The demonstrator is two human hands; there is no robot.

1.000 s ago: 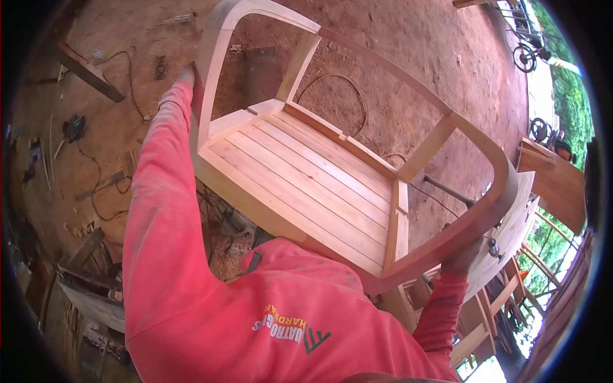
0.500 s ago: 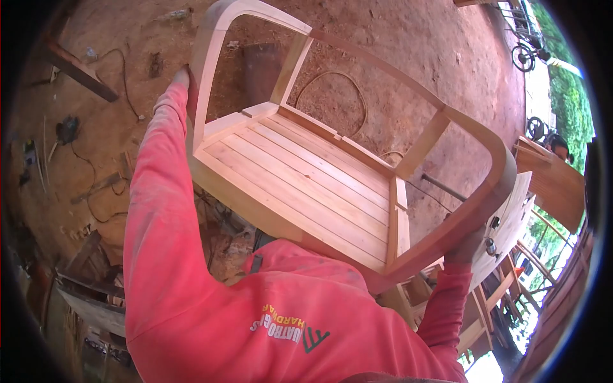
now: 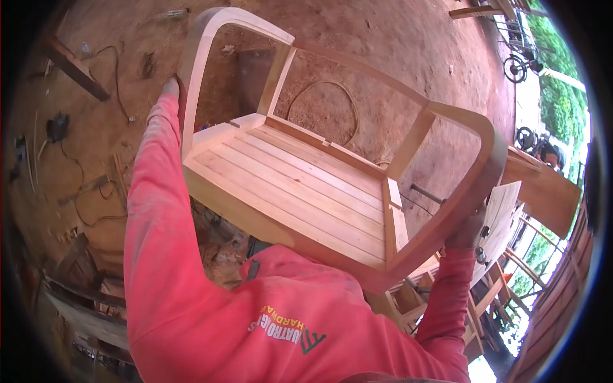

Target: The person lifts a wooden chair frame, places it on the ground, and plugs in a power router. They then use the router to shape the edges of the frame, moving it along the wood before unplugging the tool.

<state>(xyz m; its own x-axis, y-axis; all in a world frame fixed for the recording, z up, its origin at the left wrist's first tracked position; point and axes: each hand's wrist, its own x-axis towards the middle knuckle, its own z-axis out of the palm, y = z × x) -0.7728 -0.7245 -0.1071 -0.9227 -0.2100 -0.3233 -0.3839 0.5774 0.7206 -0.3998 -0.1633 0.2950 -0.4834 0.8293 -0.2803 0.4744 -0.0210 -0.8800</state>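
A wooden frame with a slatted base (image 3: 294, 185) and curved side pieces spans the middle of the view, tilted in front of my red-sleeved torso. My left hand (image 3: 171, 85) is closed on the outer edge of its left curved side, the fingers mostly behind the wood. At the lower right, my right hand (image 3: 467, 231) grips the outside of the right curved side, its fingertips hidden by the frame.
A cable loop (image 3: 354, 105) lies on the dirt ground beyond the frame. Left are a wooden beam (image 3: 76, 69) and a dark tool (image 3: 57, 127). At right stand a pale board (image 3: 498, 220), a brown panel (image 3: 552, 198), a motorcycle (image 3: 516, 68) and a person (image 3: 550, 153).
The frame and both my hands have shifted slightly left in view, with the frame's upper left corner a little lower. Both hands keep their hold, and the background has shifted too.
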